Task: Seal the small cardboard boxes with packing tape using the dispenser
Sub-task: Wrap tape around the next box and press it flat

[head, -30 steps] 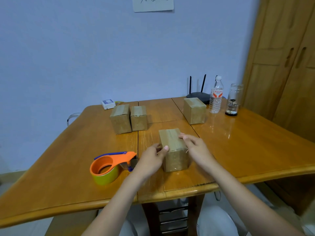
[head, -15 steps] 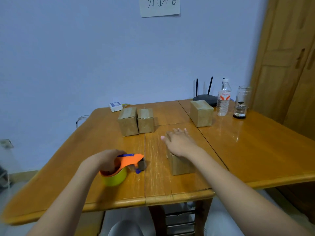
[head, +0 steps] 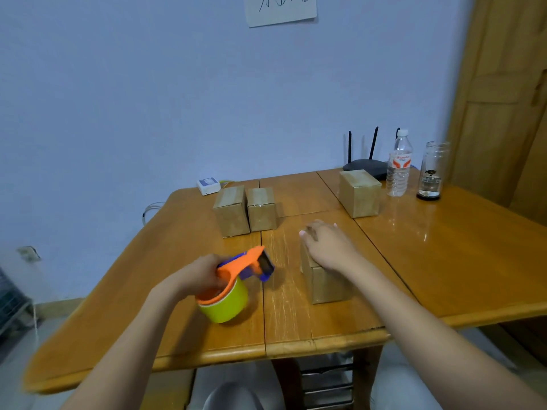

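Observation:
My left hand (head: 198,276) grips the orange tape dispenser (head: 236,276) with its yellow-green tape roll, tilted and lifted just off the wooden table (head: 444,255). To its right, a small cardboard box (head: 324,284) stands near the table's front edge. My right hand (head: 328,245) rests flat on top of this box, fingers straight. Two more small boxes (head: 245,213) stand side by side further back on the left. A third box (head: 359,193) stands at the back right.
A black router (head: 365,167), a plastic water bottle (head: 399,168) and a glass jar (head: 431,173) stand at the back right. A small white device (head: 208,185) lies at the back edge. A wooden wardrobe (head: 503,99) rises on the right.
My left hand left the near box, took hold of the dispenser and lifted it, tilting it. My right hand stayed on top of the box. The view shifted left.

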A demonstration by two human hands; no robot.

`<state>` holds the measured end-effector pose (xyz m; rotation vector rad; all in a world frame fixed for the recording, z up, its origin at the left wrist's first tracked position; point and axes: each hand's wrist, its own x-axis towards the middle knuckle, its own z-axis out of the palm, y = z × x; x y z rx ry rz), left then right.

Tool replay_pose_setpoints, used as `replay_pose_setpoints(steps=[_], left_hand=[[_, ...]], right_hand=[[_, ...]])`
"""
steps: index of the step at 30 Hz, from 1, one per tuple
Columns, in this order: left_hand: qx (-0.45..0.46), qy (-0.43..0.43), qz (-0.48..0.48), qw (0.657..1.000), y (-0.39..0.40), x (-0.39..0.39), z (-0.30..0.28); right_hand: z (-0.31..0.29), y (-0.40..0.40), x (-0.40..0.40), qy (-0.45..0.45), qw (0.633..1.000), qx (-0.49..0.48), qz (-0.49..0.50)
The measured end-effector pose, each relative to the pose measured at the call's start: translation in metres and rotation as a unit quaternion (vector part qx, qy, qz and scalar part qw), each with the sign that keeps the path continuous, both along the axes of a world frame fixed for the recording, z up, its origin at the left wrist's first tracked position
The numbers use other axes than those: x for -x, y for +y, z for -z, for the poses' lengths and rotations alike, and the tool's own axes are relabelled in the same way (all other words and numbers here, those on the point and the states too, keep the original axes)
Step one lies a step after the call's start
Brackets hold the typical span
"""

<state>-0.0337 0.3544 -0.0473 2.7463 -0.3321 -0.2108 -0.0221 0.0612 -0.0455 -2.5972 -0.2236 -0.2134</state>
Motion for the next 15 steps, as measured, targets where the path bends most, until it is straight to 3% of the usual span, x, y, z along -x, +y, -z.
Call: replay_pose_setpoints(steps=[4, 7, 12, 15], left_hand=[[0.157, 0.044, 0.037, 0.986, -0.012, 0.012, -0.01], [0.21, 0.095, 0.078, 0.97, -0.017, 0.017, -0.018], [0.207, 0.133, 0.101, 0.964, -0.023, 0.019, -0.028], [0.193, 0.124, 0.109, 0.967, -0.024, 0.02, -0.03]], right_hand=[[-0.011, 0.004, 0.013, -0.066, 0.993, -0.099, 0.002], [-0.034, 0.013, 0.033, -0.141, 0.978, -0.132, -0.072], [-0.05, 0.029, 0.048, -0.029, 0.986, -0.106, -0.125], [-0.048, 0.027, 0.042, 0.015, 0.975, -0.204, -0.091]])
